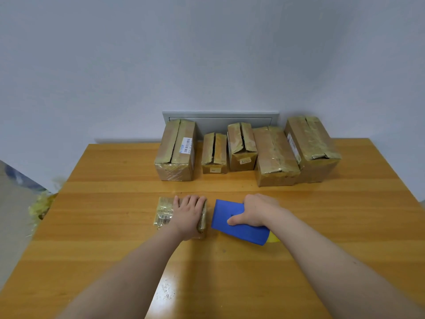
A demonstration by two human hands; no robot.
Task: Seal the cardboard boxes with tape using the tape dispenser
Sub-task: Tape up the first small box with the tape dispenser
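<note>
Two hands over the worktop [230, 272]: left hand [187, 214] flat, fingers straight, on a small taped box [164, 212]; right hand [255, 211] gripping the blue tape dispenser [227, 209] beside it.

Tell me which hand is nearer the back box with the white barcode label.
Left. The left hand lies in front of that box; the right hand grips the blue dispenser farther right.

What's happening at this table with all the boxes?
A person is taping boxes. The left grip presses flat on a small tape-covered box on the wooden table, while the right grip holds a blue tape dispenser just beside it. Five more boxes stand in a row by the wall.
</note>
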